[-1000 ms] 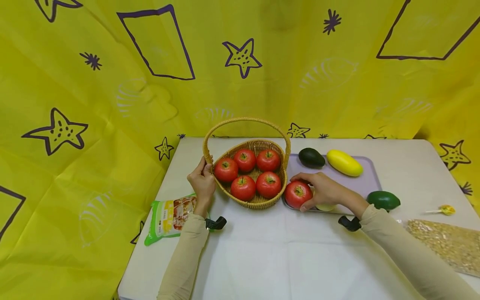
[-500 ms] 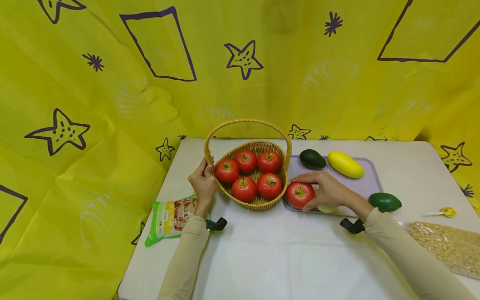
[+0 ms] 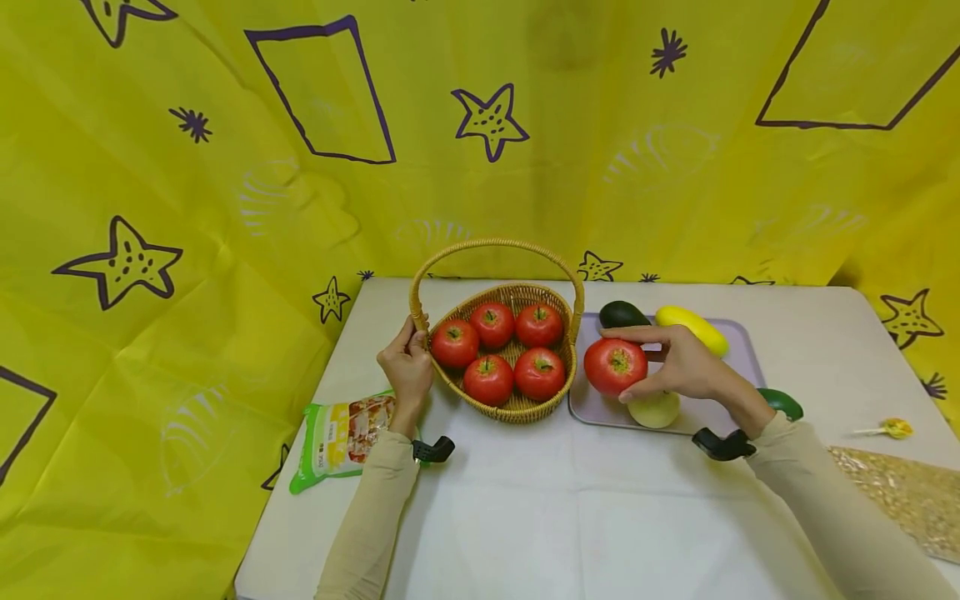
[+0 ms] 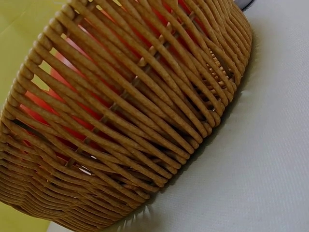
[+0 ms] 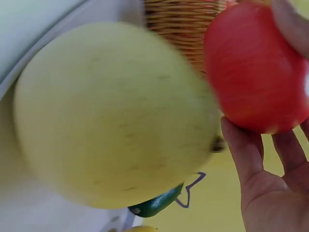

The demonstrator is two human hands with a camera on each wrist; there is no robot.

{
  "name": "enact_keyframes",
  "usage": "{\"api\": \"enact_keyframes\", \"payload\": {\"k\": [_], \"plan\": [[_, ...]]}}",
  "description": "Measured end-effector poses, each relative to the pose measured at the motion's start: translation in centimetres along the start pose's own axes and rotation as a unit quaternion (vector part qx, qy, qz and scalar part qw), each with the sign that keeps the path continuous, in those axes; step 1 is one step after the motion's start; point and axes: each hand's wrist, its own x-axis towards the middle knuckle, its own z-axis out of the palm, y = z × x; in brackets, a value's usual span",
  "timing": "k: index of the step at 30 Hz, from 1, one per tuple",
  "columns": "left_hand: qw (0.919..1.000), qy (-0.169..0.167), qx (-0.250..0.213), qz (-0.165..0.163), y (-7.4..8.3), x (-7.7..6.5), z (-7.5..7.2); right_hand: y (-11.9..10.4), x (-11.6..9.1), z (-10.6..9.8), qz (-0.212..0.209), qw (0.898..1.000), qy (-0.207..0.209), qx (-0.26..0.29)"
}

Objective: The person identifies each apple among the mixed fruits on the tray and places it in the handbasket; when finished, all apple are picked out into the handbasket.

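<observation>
A white-covered table (image 3: 525, 508) stands against a yellow backdrop. At its middle rear sits a wicker basket (image 3: 517, 406), its woven wall resting flat on the cloth in the left wrist view. Just to the basket's right lies a pale lavender tray (image 3: 738, 358), edge close to the basket. Off the tray's right corner, a green avocado (image 3: 783, 402) rests on the cloth. Farther right lie a small yellow lollipop (image 3: 888, 427) and a clear bag of grain (image 3: 900, 500). Near the left edge lies a green snack packet (image 3: 337, 437).
</observation>
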Motion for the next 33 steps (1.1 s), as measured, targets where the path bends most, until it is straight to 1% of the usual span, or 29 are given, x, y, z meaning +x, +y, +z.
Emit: {"api": "enact_keyframes", "payload": {"k": [3,5,9,12,14,19,25,27,30,33], "plan": [[1.0,0.004,0.001,0.001,0.0,0.0,0.0,-0.4,0.0,-0.5,0.005,0.999,0.003,0.036],[1.0,0.006,0.001,-0.001,-0.1,0.0,0.0,-0.6,0.0,-0.7,0.002,0.999,0.008,0.045],[1.0,0.002,-0.004,-0.008,-2.2,-0.1,0.0,-0.8,0.4,-0.8,-0.008,0.999,0.019,0.044],[0.9999,-0.001,-0.012,-0.012,-3.8,-0.2,0.0,-1.2,0.8,-0.8,-0.009,0.999,0.02,0.043],[0.9998,0.002,-0.012,-0.015,-3.8,-0.1,0.1,-1.6,1.2,-0.8,-0.013,0.999,0.015,0.045],[0.9999,0.008,-0.004,-0.012,-3.2,-0.1,0.3,-2.5,2.4,-0.2,-0.026,0.997,0.003,0.072],[1.0,0.005,0.003,-0.008,-0.5,0.0,0.1,-3.8,4.0,0.6,-0.023,0.995,-0.004,0.1],[1.0,0.005,0.003,-0.006,0.0,0.1,0.0,-4.2,4.5,0.9,-0.017,0.994,-0.005,0.104],[1.0,0.007,0.003,-0.004,0.3,0.0,0.0,-4.9,5.3,1.3,-0.011,0.995,-0.001,0.101],[1.0,0.007,0.004,-0.003,0.2,0.0,-0.1,-5.5,6.0,1.6,-0.007,0.996,0.009,0.085]]}}
